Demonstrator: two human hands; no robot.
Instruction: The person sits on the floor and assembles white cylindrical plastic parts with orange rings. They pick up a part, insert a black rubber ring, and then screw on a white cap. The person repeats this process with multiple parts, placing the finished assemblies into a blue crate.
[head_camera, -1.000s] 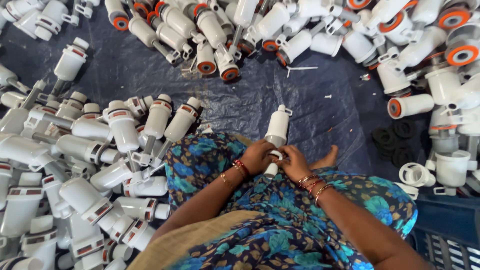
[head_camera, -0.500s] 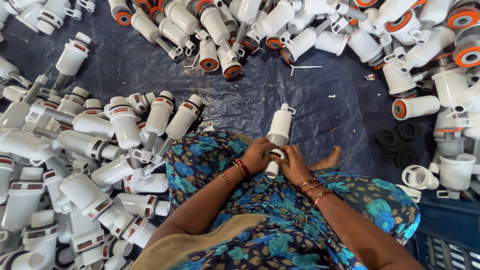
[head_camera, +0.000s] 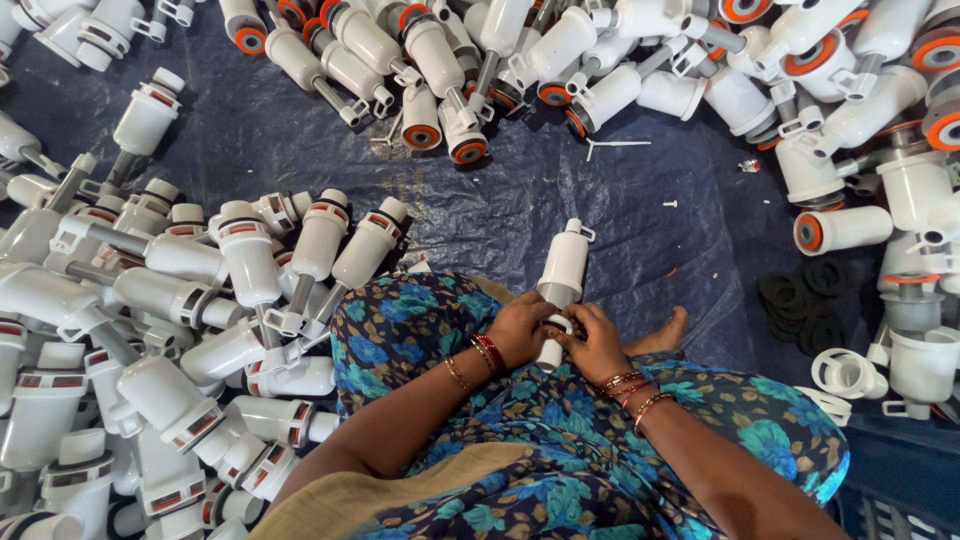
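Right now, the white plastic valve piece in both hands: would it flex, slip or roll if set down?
The white valve piece looks like rigid moulded plastic, so it probably won't flex. Its smooth, glossy, rounded body may be a bit slippery, and the left hand and right hand both grip its lower end. Laid on the blue tarp, it might roll.

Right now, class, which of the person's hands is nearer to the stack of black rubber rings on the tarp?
Right. The right hand grips the white plastic valve piece on the lap, on the side toward the black rubber rings. The left hand holds the same piece from the far side, farther away.
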